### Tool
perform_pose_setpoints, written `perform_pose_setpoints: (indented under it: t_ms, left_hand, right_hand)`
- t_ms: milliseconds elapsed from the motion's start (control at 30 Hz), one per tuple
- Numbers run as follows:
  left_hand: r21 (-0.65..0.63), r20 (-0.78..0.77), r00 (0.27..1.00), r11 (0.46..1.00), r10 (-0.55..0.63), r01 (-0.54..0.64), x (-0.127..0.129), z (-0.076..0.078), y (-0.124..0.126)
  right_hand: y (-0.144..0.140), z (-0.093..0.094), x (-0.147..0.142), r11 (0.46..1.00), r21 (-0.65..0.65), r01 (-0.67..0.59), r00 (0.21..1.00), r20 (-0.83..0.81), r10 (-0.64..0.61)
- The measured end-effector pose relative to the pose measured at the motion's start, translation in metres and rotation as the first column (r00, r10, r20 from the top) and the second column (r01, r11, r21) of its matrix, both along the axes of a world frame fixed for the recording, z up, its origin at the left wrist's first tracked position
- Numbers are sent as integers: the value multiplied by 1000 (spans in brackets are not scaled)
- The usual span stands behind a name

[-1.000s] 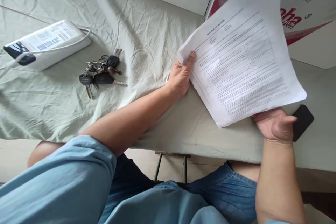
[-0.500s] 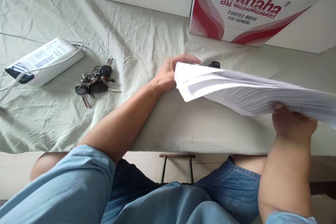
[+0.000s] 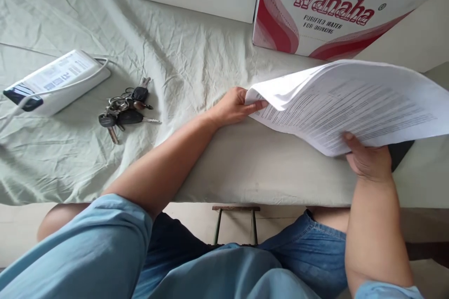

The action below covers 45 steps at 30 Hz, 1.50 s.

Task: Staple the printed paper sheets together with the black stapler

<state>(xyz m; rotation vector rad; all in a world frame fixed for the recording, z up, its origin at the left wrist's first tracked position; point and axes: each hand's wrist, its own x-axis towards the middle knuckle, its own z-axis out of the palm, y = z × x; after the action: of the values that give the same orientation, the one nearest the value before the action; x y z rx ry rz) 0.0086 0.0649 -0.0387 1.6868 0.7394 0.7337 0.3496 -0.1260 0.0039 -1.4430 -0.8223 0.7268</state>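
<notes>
A bent stack of printed paper sheets point(image 3: 365, 103) is held up between both hands over the cloth-covered table. My left hand point(image 3: 236, 106) pinches its left end, the thumb over the sheets and the fingers behind. At the lower edge, my right hand point(image 3: 370, 156) grips the stack with its thumb on the printed side; its other fingers are hidden behind the paper. The top sheets curl over near the left hand. Part of a dark flat object point(image 3: 401, 153) shows beside the right hand, under the paper; its kind cannot be made out.
To the left lie a bunch of keys point(image 3: 126, 110) and a white box-shaped device point(image 3: 58, 81) with a white cable. A Wahaha water carton point(image 3: 329, 39) stands at the back. The wrinkled green cloth point(image 3: 189, 56) ends at the table's front edge, above my legs and a stool point(image 3: 235, 209).
The stack has tilted up, so more print shows, and its left end is now pinched by my left hand. My right hand has moved left. A dark object has come into view beside it.
</notes>
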Motion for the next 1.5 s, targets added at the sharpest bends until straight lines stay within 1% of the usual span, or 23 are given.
perform_pose_setpoints:
  t_ms: [33, 100, 167, 200, 233, 300, 400, 433, 500, 600, 633, 667, 700, 733, 800, 900, 1000, 1100, 1167, 1267, 1333, 1400, 1500]
  left_hand:
    - [-28, 9, 1000, 1000, -3, 4, 0, 1, 0]
    - [-86, 61, 998, 996, 22, -17, 0, 3, -1]
    - [-132, 119, 990, 989, 80, -64, 0, 4, -1]
    - [-156, 133, 987, 985, 91, -70, -1, 4, -1]
    - [-182, 140, 986, 981, 86, -60, -2, 4, -1]
    - [-240, 141, 990, 971, 31, 4, -4, 8, -2]
    - [-336, 85, 982, 923, -168, 187, -8, 21, -7]
    - [-368, 47, 963, 891, -267, 265, -8, 28, -9]
    - [-394, -16, 896, 826, -444, 403, -7, 39, -15]
    - [-359, -100, 827, 795, -554, 489, -4, 48, -21]
    - [-340, -122, 817, 797, -563, 499, -3, 48, -23]
    - [-322, -137, 812, 801, -568, 506, -1, 47, -24]
    - [-305, -149, 809, 805, -569, 510, 0, 45, -26]
    - [-287, -158, 809, 810, -566, 511, 1, 44, -27]
    - [-242, -160, 823, 830, -546, 503, 3, 40, -28]
    - [-206, -114, 862, 860, -495, 467, 6, 35, -29]
    - [-179, -104, 898, 896, -428, 406, 8, 31, -31]
    - [3, -195, 948, 966, -252, 258, 13, 24, -34]
    - [135, -235, 963, 977, -131, 166, 17, 18, -36]
    - [280, -242, 970, 956, -11, 81, 19, 10, -38]
    - [379, -226, 974, 924, 28, 61, 19, 6, -40]
    - [466, -239, 971, 879, 14, 102, 17, 4, -40]
    - [533, -291, 956, 825, -30, 188, 14, 0, -39]
  right_hand:
    - [-4, -2, 1, 1000, -12, -4, 1000, 12, 4]
    - [-13, -4, 9, 992, -115, -43, 999, 11, 45]
    - [-22, -3, 23, 946, -299, -128, 992, -41, 121]
    - [-25, -2, 30, 923, -355, -146, 989, -55, 136]
    - [-26, 1, 37, 920, -359, -161, 987, -69, 146]
    - [-24, 8, 49, 974, -218, -67, 996, -66, 54]
    - [-16, 17, 52, 997, -49, 61, 994, -83, -65]
    - [-13, 18, 49, 998, -39, 44, 995, -83, -47]
    - [-10, 18, 37, 994, -62, -87, 993, -81, 81]
    - [-11, 11, 5, 927, -164, -337, 941, -89, 326]
    - [-12, 9, -8, 908, -194, -371, 929, -60, 366]
    - [-13, 6, -21, 905, -229, -358, 931, -12, 366]
    - [-13, 3, -32, 936, -216, -279, 952, 63, 299]
    - [-12, 0, -41, 952, -214, -217, 961, 123, 247]
    - [-10, -3, -50, 957, -235, -169, 962, 171, 212]
    - [-7, -4, -42, 917, -341, -206, 962, 103, 254]
    - [-6, -2, -22, 866, -462, -193, 970, 44, 240]
    - [-6, -3, -10, 856, -504, -112, 983, 70, 170]
    - [-5, -4, -7, 863, -501, -69, 988, 85, 128]
    - [-2, -7, -7, 868, -494, -48, 990, 91, 106]
    - [-1, -9, -7, 873, -486, -46, 990, 94, 105]
    - [0, -11, -6, 879, -475, -33, 991, 102, 92]
    - [1, -8, -4, 876, -482, -24, 991, 103, 84]
